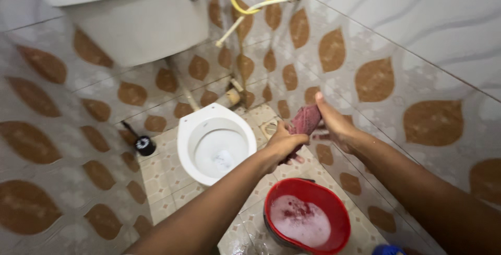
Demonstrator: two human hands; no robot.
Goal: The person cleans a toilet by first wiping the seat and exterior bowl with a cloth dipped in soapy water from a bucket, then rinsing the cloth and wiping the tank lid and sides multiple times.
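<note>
Both hands meet on a reddish cloth (306, 119), held up above the floor between the toilet bowl (215, 141) and the tiled wall (396, 82). Our left hand (284, 144) is closed in a fist round the lower end of the cloth; our right hand (334, 122) wraps the upper end, thumb pointing up, fingers curled behind so we cannot see their tips. Cloth looks bunched into a thick roll between the two grips. We judge it soft and limp, light when dry but likely wet and heavier now, and probably slick with soap, so a full-fist hold at each end seems the sound way to take it. Below the hands, near the left forearm, sits a red bucket (336, 210) with foamy water inside. Toilet seat is up, water in the bowl. White tank (130, 12) above, with a yellow hose (232, 2) running to a wall tap. Dark toilet brush (142, 143) lies on the floor tiles left of the bowl. Blue object at the bottom edge, too cut off to name.
</note>
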